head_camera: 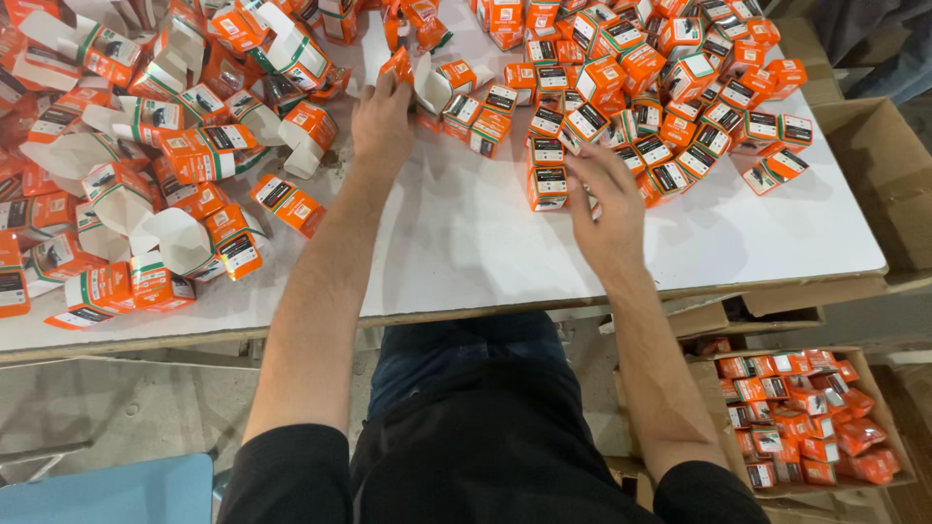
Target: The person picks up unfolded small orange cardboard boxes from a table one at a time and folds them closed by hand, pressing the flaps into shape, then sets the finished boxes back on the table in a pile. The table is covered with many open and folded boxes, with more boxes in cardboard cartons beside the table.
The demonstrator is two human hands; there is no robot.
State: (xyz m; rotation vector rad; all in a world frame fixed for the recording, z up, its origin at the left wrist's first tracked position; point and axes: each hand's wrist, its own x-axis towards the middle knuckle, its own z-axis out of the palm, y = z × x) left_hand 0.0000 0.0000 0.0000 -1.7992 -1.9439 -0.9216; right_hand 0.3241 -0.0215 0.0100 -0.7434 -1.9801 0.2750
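My left hand (382, 116) reaches to the far middle of the white table (466, 243) and its fingers grip a small open orange box (398, 64) by its flap. My right hand (607, 199) rests lower and to the right, fingers spread, touching a closed orange box (548, 184) that stands on the table. Around both hands lie several small orange and white cartons. Those on the left (146, 165) are open with flaps up. Those on the right (660, 87) are closed with black and white end labels.
A brown cardboard carton (806, 417) on the floor at lower right holds several closed orange boxes. Another cardboard box (883, 175) stands beside the table's right edge. A blue surface (107, 490) shows at lower left. My dark-clothed lap is under the table's front edge.
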